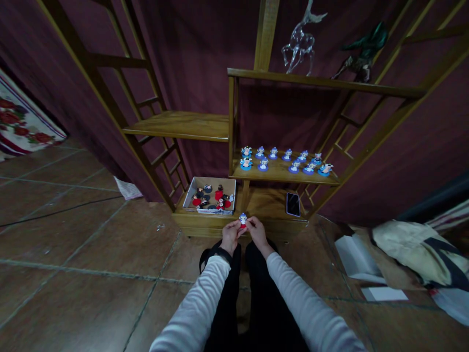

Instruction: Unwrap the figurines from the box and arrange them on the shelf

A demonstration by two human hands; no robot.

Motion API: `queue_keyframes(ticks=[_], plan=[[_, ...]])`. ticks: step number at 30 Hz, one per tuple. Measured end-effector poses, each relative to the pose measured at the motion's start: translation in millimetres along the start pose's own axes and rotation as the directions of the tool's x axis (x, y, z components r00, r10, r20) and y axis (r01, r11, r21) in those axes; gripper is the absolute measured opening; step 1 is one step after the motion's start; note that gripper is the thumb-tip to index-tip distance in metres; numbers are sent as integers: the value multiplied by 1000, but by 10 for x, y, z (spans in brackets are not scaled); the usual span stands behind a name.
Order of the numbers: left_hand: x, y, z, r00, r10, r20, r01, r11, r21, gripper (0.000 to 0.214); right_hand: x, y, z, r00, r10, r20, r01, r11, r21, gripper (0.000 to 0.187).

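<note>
Between both hands I hold a small figurine (243,219) with a blue-and-white top and a red base, just in front of the cabinet's low ledge. My left hand (230,235) is closed on its left side, and my right hand (257,231) pinches it from the right. Just beyond my left hand, a shallow cardboard box (190,205) holds several red, black and white figurines lying jumbled. Above and to the right, several blue-and-purple figurines (263,165) stand upright in two rows on a wooden shelf (278,171).
A phone (293,204) lies on the lower shelf at right. The top shelf carries a clear deer ornament (301,44) and a dark green statue (362,54). White boxes (359,259) and a cream bag (410,249) are on the floor at right; a cable (62,213) runs along the left.
</note>
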State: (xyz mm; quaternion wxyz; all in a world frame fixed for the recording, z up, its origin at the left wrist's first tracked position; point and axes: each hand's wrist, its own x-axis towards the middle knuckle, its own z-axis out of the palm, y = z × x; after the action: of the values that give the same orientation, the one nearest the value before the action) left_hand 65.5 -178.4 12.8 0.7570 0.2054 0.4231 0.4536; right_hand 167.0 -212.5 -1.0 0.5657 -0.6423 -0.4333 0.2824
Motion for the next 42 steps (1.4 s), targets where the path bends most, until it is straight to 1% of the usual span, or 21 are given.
queue_keyframes(ticks=[3,6,10,12,14,16,18,20,23,28,32,34,37,39,42], plan=[[-2,-13,25,999,23,-25,-22,1000,20,7,-10,-14,5,1000,-15,-13,14,998,-63,16],[-32,-10,36,999,51,-14,-51,998,25,10,-15,-24,13,999,-43,-26,40,994,-101,16],[-72,-29,3,995,101,12,-101,995,11,15,-37,-21,19,998,-63,27,64,997,-39,13],[-75,-55,-25,988,156,17,-156,988,4,21,-69,-27,18,994,-89,62,89,996,7,15],[-67,-77,-51,976,212,46,-213,977,4,26,-113,-45,14,989,-130,71,128,991,23,22],[-54,-86,-68,967,245,69,-247,969,29,30,-158,-72,3,985,-167,45,166,986,21,34],[-43,-86,-77,962,260,85,-266,961,70,32,-194,-101,-17,982,-190,15,190,982,6,43],[-36,-88,-80,956,279,92,-288,951,114,32,-216,-125,-44,980,-197,19,198,980,-7,44],[-46,-101,-80,947,304,102,-316,937,145,29,-228,-147,-82,978,-201,48,203,979,-30,41],[-124,-94,-64,961,251,114,-267,951,158,24,-221,-156,-105,972,-234,-17,232,970,-73,33],[-175,-41,-36,975,214,60,-220,969,110,34,-191,-159,-112,976,-212,-52,209,976,-55,30],[-194,-3,-10,987,157,37,-159,985,71,33,-168,-176,-123,981,-186,-55,186,982,-13,29],[-245,56,54,996,69,52,-70,997,12,23,-149,-235,-144,992,-122,-24,124,985,123,27],[-294,87,106,994,89,67,-87,996,-32,21,-157,-293,-154,996,-87,-4,86,973,215,31],[-373,129,181,977,198,84,-190,977,-94,26,-191,-393,-163,998,-64,19,56,958,280,44]])
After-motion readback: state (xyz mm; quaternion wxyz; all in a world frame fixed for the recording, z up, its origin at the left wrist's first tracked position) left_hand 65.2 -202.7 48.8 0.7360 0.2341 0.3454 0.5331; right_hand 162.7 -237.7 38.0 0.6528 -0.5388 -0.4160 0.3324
